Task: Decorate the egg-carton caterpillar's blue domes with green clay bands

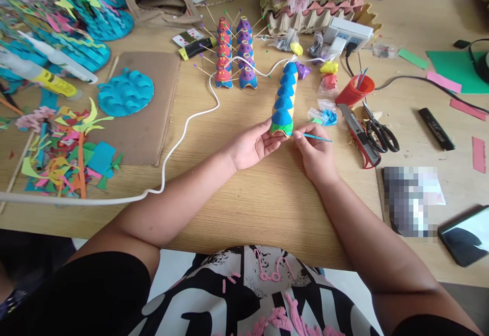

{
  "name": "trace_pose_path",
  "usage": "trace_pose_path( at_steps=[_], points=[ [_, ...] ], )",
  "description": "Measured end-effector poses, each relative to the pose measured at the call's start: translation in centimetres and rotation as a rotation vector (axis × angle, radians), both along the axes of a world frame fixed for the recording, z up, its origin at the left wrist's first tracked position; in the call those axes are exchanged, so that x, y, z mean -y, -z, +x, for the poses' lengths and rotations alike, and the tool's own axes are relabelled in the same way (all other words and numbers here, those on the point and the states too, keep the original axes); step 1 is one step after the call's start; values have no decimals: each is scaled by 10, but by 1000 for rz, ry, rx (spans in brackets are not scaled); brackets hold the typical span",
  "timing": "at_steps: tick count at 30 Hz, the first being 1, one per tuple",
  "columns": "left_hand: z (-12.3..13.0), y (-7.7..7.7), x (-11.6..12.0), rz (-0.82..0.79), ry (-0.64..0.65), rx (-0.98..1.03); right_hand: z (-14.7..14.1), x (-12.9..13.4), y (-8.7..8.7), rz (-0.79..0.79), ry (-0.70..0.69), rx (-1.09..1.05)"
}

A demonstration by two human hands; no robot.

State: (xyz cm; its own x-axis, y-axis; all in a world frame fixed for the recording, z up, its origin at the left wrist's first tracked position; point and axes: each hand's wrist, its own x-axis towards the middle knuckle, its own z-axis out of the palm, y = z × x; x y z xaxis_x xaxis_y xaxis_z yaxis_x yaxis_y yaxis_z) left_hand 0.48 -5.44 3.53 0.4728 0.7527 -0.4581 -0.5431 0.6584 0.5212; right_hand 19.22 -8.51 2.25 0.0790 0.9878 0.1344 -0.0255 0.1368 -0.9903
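Observation:
A strip of egg-carton cups (284, 91), blue on top with green on the nearest cup, stands out ahead of my hands. My left hand (255, 145) has its fingers curled under the strip's near end, the palm turned up, holding it. In my right hand (314, 153) a thin blue tool (319, 137) is pinched, its tip at the green cup's lower right edge. Beyond to the left are two finished-looking strips, one red (223, 53) and one purple (245, 50), with sticks poking out of their sides.
A white cable (185, 127) crosses the table. Cardboard (153, 101) and paper scraps (69, 157) lie left. Rightward are an orange cup (356, 90), a box cutter (359, 139), scissors (380, 132), clay bags (324, 114) and a power strip (349, 31).

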Motion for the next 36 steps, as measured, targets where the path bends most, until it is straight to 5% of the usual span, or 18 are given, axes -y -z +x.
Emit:
trace_pose_path(
  at_steps=[12,36],
  points=[
    [0,-4,2,-16,-23,-10,2,-3,10,-22,-38,-228],
    [2,-2,2,-20,-21,-23,-1,-3,9,-32,-8,-115]
  ],
)
